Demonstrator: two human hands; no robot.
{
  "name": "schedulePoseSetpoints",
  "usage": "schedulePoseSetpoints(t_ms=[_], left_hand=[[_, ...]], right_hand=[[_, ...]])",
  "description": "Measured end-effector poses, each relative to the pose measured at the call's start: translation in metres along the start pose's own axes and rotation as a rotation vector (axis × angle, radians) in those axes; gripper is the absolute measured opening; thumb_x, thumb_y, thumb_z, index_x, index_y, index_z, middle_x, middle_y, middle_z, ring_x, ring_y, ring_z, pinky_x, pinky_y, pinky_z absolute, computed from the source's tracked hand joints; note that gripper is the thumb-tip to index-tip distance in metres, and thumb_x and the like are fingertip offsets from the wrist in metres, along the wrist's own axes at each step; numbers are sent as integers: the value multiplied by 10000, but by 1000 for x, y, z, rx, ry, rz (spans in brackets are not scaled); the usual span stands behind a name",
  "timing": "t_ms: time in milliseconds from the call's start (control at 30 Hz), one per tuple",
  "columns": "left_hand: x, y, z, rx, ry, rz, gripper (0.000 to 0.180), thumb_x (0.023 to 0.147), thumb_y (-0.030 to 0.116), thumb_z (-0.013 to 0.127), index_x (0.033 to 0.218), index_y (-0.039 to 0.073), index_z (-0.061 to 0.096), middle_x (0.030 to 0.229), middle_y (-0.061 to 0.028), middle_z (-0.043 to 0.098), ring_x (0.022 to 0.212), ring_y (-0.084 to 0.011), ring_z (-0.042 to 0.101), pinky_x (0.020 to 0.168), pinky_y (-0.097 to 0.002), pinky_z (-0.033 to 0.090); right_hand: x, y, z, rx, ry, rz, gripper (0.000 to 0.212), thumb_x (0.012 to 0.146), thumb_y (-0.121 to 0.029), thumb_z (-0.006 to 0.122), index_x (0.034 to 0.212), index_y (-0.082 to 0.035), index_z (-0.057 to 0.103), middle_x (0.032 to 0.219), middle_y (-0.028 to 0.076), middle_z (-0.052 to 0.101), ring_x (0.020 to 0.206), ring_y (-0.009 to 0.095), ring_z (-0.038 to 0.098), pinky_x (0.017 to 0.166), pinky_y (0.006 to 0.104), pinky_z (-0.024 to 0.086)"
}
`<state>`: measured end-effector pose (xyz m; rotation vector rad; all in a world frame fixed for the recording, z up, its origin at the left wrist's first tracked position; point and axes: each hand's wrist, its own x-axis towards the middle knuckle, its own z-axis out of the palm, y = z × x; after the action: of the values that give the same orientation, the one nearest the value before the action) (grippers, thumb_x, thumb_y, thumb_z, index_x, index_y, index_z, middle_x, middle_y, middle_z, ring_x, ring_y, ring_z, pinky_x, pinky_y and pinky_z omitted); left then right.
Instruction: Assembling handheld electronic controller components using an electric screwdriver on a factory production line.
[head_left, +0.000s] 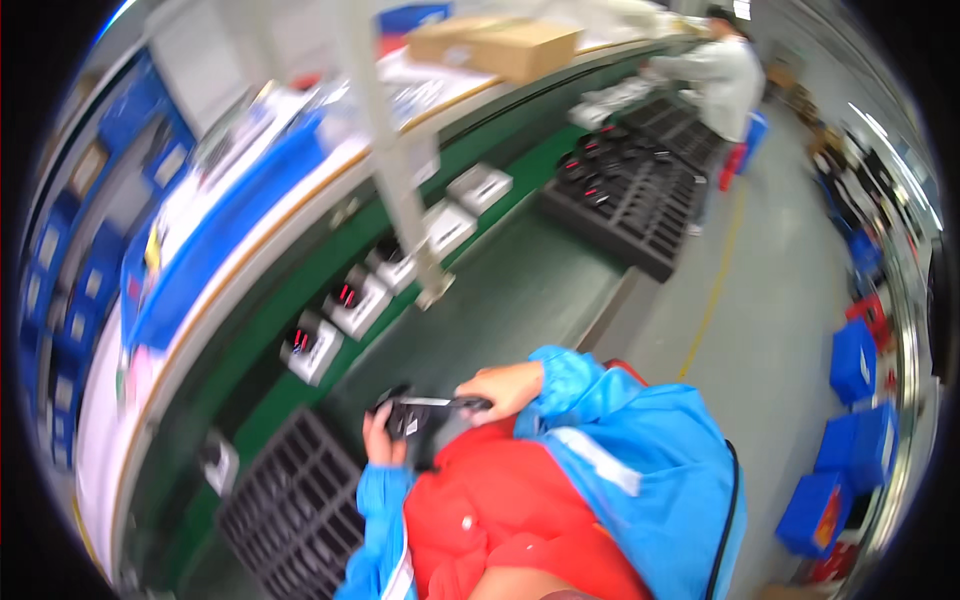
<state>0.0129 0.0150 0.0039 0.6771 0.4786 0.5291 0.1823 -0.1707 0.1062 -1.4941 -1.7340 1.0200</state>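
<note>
Close to my body, my left hand (pixel 381 440) is closed around the side of a dark, boxy part (pixel 418 420) with a small white mark on it. My right hand (pixel 507 388) grips a slim black piece (pixel 474 403) at the other end, its fingers wrapped over it. A thin pale strip (pixel 428 401) runs between the two hands along the top of the dark part. Blur hides whether the slim piece and the boxy part are joined. Below and left of my left hand lies a black tray (pixel 292 505) with many slots.
Along the green conveyor (pixel 490 290) stand several white boxes (pixel 358 305), some with black and red items on top. A grey post (pixel 385 150) rises there. Beyond are another slotted black tray (pixel 640 215) holding black parts, and a person (pixel 725 80). Blue bins (pixel 853 362) line the right.
</note>
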Motion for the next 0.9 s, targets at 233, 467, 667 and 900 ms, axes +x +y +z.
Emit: schedulePoseSetpoints(t_ms=[233, 467, 667, 900], left_hand=[[7, 1, -2, 250, 9, 224, 243, 782, -57, 537, 1012, -13, 601, 918, -87, 623, 850, -164, 608, 780, -264, 484], [-7, -2, -29, 279, 98, 255, 230, 788, -71, 532, 996, -10, 606, 942, -104, 636, 867, -174, 620, 787, -275, 495], [-8, 6, -27, 239, 177, 180, 237, 776, -69, 541, 993, -2, 610, 914, -87, 635, 838, -158, 617, 762, -265, 497], [9, -13, 3, 339, -60, -13, 223, 764, -39, 550, 978, -8, 602, 883, -74, 632, 792, -143, 616, 706, -251, 498]], right_hand=[[10, -16, 3, 169, -153, 322, 192, 731, -71, 567, 906, 3, 549, 760, 116, 635, 733, 204, 623, 676, 312, 479], [22, -18, 3, 203, -210, 313, 215, 669, -5, 514, 878, 35, 543, 751, 133, 630, 717, 218, 619, 674, 315, 482], [18, -35, -7, 152, -205, 350, 181, 710, -55, 565, 863, 35, 533, 743, 145, 628, 718, 269, 618, 679, 335, 482], [52, -18, 16, -372, 479, 219, 357, 703, -160, 697, 920, 29, 485, 804, 182, 567, 804, 397, 557, 689, 420, 454]])
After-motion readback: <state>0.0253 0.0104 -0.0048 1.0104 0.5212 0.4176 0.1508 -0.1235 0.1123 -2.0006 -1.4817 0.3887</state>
